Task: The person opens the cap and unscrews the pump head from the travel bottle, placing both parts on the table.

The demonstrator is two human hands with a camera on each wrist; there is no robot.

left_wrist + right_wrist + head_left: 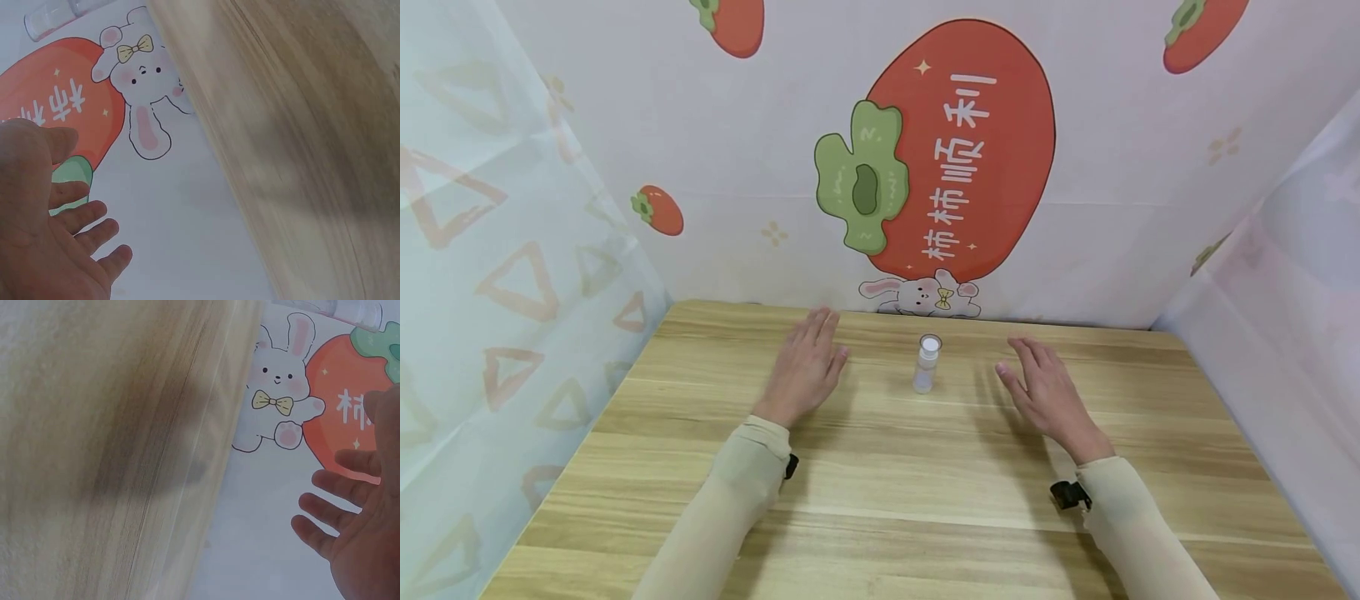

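A small clear bottle with a white top (pixel 926 364) stands upright on the wooden table, between the two hands. To its left, my left hand (pixel 805 365) hovers over the table with fingers straight and thumb apart, touching nothing. My right hand (pixel 1047 392) is on the bottle's other side, its fingers likewise extended and nothing in its grasp. Part of the clear bottle (pixel 53 20) shows at the top of the left wrist view, and its end (pixel 359 312) at the top of the right wrist view.
The wood-grain table (pixel 910 517) meets a white backdrop (pixel 737 250) printed with persimmons and a rabbit (pixel 925 296). Pale patterned sheets hang at the left (pixel 512 292) and right (pixel 1285 292). A dark strap piece (pixel 1066 495) sits at the right wrist.
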